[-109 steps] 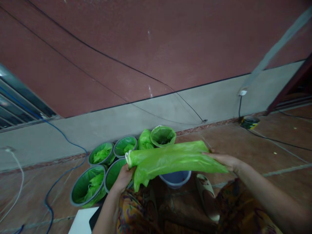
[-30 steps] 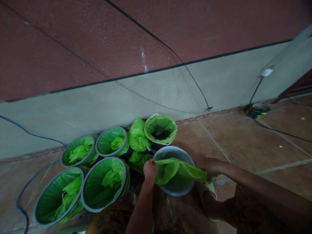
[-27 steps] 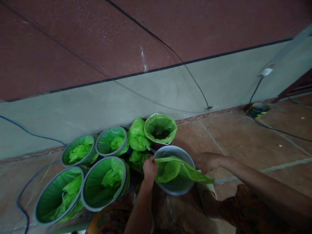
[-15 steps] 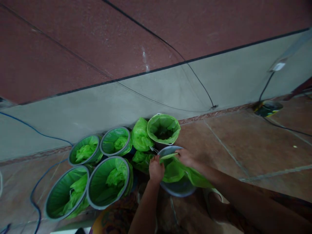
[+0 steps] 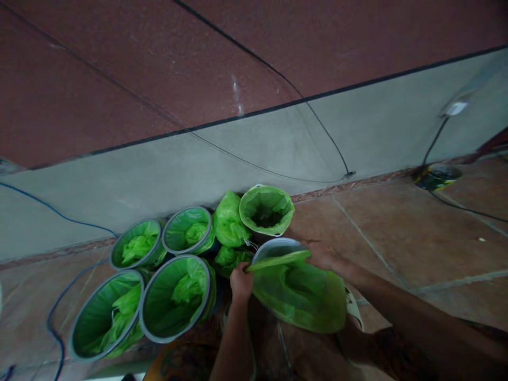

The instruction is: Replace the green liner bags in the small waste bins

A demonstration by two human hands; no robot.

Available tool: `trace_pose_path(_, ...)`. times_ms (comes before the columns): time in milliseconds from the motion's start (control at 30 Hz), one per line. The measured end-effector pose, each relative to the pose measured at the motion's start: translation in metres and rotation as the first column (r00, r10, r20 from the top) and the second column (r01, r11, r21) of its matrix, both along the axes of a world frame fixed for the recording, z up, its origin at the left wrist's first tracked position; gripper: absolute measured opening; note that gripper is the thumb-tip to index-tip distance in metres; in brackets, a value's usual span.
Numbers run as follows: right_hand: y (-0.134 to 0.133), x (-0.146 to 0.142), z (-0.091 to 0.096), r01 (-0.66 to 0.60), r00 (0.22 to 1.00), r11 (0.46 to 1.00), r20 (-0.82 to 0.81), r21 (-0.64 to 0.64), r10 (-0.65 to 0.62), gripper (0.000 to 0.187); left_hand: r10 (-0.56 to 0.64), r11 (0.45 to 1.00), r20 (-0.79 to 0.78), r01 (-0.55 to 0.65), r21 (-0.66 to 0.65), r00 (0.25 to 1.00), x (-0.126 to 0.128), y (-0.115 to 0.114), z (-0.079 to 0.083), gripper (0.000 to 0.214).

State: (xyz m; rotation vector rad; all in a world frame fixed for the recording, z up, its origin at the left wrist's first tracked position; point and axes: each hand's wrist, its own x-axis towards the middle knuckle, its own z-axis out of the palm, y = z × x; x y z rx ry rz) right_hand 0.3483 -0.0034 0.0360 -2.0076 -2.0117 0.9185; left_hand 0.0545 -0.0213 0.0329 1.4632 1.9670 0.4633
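Observation:
My left hand (image 5: 241, 280) is closed on the rim of a thin green plastic bag (image 5: 299, 299). At the opposite end of that rim is my right hand (image 5: 323, 255), blurred, its fingers against the bag's edge. The bag hangs spread out between both hands and covers most of a grey bucket (image 5: 277, 243), whose far rim shows behind it. Just beyond stands a bin lined with a green bag (image 5: 266, 210), with something dark inside. A filled-out green bag (image 5: 230, 219) leans beside this bin, above a crumpled green bag (image 5: 230, 259) near my left hand.
Several grey-rimmed bins, such as the near one (image 5: 177, 330), stand at the left with green bags in them. A blue cable (image 5: 55, 333) lies on the tiled floor. Behind runs a wall (image 5: 222, 164) with thin cables; a dark container (image 5: 436, 177) stands far right.
The bag has spread from a narrow, bunched shape into a wide one over the bucket. My right hand has moved right, and my left hand slightly left and down.

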Motion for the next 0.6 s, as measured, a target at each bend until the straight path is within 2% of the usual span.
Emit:
trace_pose_path(100,0.001,-0.021,-0.004,-0.043,0.999,0.999,0.013,-0.002,0.043,0.042,-0.049,0.999,0.041,0.049,0.01,0.998,0.007,0.005,-0.003,0.032)
trace_pose_path(300,0.014,-0.039,-0.014,-0.098,0.983,0.994,-0.162,-0.043,0.09,0.02,-0.149,0.988,0.078,0.152,-0.038,0.986,0.011,0.009,-0.005,0.028)
trace_pose_path(367,0.018,-0.039,-0.017,-0.045,0.953,0.999,-0.302,-0.029,0.034,0.022,-0.155,0.987,0.07,0.158,-0.039,0.985,0.013,0.01,-0.003,0.029)
trace_pose_path(467,0.021,-0.038,-0.018,0.071,0.853,0.997,-0.519,0.0,-0.061,0.026,-0.166,0.986,0.024,0.167,-0.029,0.986,0.017,0.012,0.003,0.027)
trace_pose_path(533,0.02,-0.037,-0.017,0.11,0.823,0.994,-0.563,0.021,-0.079,0.029,-0.221,0.975,-0.012,0.221,0.018,0.975,0.019,0.012,0.006,0.017)
trace_pose_path(600,0.019,-0.038,-0.014,0.115,0.833,0.993,-0.549,0.04,-0.075,0.03,-0.256,0.962,-0.044,0.259,0.086,0.966,0.021,0.012,0.008,0.008)
